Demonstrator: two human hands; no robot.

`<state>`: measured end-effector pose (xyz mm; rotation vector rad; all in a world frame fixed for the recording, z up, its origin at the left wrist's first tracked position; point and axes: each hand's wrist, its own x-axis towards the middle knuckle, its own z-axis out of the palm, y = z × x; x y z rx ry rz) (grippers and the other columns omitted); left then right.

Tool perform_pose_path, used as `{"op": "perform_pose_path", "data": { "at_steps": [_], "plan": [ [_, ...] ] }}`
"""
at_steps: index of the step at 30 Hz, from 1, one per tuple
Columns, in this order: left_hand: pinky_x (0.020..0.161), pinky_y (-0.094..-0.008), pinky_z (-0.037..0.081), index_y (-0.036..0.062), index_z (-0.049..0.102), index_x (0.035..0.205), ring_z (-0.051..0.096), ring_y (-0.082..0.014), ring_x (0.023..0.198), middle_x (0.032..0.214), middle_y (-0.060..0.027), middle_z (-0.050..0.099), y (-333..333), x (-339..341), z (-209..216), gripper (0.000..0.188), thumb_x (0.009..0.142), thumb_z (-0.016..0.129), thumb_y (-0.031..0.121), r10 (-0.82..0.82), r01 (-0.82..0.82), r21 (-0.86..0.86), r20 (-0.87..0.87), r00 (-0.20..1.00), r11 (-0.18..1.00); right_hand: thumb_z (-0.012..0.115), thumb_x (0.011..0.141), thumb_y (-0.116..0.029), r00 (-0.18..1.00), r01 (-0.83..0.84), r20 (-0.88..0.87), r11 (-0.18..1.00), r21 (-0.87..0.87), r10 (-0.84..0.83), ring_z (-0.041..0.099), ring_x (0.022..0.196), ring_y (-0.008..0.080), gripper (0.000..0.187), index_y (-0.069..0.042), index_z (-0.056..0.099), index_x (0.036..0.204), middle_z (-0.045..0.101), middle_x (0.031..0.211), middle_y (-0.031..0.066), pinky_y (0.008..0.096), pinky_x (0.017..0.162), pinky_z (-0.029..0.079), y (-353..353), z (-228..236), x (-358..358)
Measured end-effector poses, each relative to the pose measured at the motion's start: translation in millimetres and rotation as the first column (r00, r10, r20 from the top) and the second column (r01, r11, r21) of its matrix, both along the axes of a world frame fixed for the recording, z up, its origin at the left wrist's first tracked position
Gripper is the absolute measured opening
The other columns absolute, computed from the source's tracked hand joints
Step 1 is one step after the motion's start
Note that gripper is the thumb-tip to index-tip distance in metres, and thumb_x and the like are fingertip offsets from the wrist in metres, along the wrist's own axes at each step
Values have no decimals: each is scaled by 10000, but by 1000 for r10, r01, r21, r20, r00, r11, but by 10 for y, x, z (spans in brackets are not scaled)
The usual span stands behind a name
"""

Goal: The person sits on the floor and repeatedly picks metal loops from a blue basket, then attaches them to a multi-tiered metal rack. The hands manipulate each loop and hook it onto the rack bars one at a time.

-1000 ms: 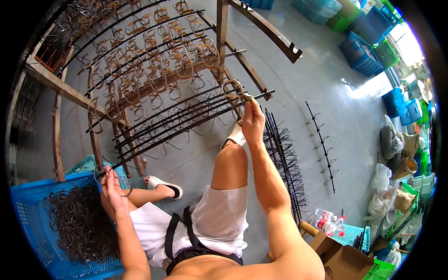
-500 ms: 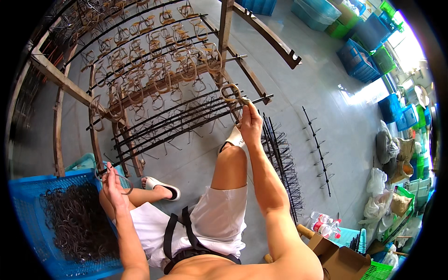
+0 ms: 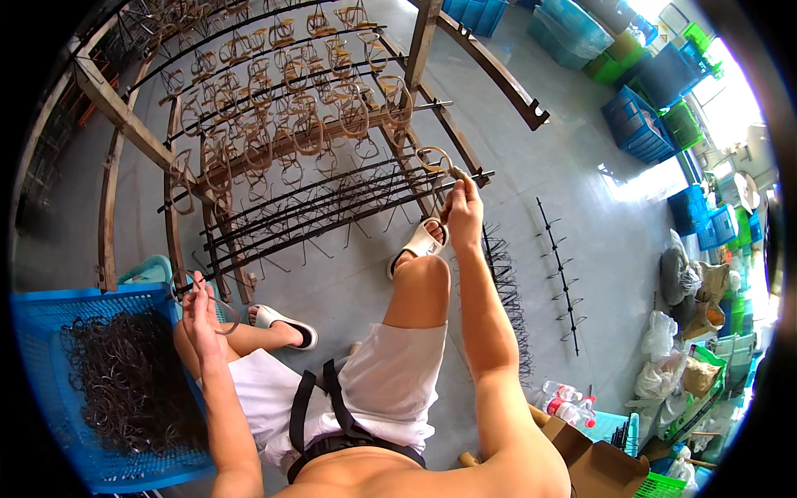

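My right hand [image 3: 465, 214] is stretched forward at the right end of a stack of black hooked rods [image 3: 332, 207] on the rack. Its fingertips pinch a tan, loop-shaped piece [image 3: 436, 156] beside the rod ends. My left hand [image 3: 201, 324] is raised beside the blue basket, its fingers close together around a thin dark loop-shaped piece [image 3: 228, 325]. Just how the fingers grip that loop is partly hidden. Behind the rods, many tan loops [image 3: 307, 133] hang in rows on the rusty metal rack [image 3: 124, 116].
A blue basket [image 3: 41, 373] of dark loops stands at the left. More hooked rods [image 3: 508, 311] lie right of my arm, and a single rod [image 3: 560, 270] lies apart on the grey floor. Crates [image 3: 639, 124], bags [image 3: 664, 357], bottles [image 3: 569, 407] and a cardboard box [image 3: 602, 465] line the right.
The view has shifted slightly, so the rack sits further right. My right hand and its tan loop have moved a little right. My left hand stays beside the basket with its dark loop.
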<state>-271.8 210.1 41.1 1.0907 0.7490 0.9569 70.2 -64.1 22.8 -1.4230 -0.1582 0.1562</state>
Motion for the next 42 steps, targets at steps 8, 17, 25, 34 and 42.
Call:
{"op": "perform_pose_path", "data": {
  "at_steps": [8, 17, 25, 34, 42],
  "plan": [
    [954, -343, 355, 56, 475, 900, 436, -166, 1105, 1207, -99, 458, -693, 26, 270, 125, 929, 456, 177, -233, 214, 265, 40, 972, 940, 591, 836, -161, 791, 124, 565, 843, -523, 235, 481, 954, 326, 334, -11, 470, 1109, 467, 1047, 159, 399, 834, 403, 261, 615, -1118],
    [973, -336, 286, 22, 438, 1161, 367, -185, 1149, 1228, -101, 408, -684, 382, 335, 420, 853, 557, 282, -288, 308, 327, -110, 951, 893, 439, 940, -80, 950, -72, 311, 991, 112, 34, 389, 450, 39, 148, -11, 494, 1058, 450, 597, -20, 193, 384, 308, 702, 256, -1487],
    [887, -278, 414, -7, 437, 1164, 512, -193, 1020, 1135, -128, 496, 118, 78, 46, 362, 909, 526, 234, 310, -227, 263, -335, 890, 938, 431, 944, -130, 972, 216, -140, 946, 242, -187, 357, 432, 34, 147, -46, 511, 1034, 406, 604, -39, 186, 351, 280, 806, -126, -572],
    [856, -302, 446, 7, 426, 1113, 534, -159, 902, 1004, -74, 506, 274, 43, -155, 312, 891, 558, 182, 348, -337, 85, -207, 914, 938, 423, 955, -162, 978, 145, -178, 967, 209, -108, 339, 426, 30, 253, -30, 534, 1140, 406, 573, -43, 175, 354, 277, 748, 21, -540],
    [901, -312, 440, 15, 491, 1079, 554, -200, 1001, 1063, -104, 574, 392, -152, -154, 240, 881, 553, 136, 233, -235, -24, -88, 969, 972, 460, 937, -123, 982, 114, -176, 955, 274, -67, 331, 421, 29, 161, -32, 555, 1029, 377, 559, -52, 181, 332, 258, 814, 1, -609]
  ]
}}
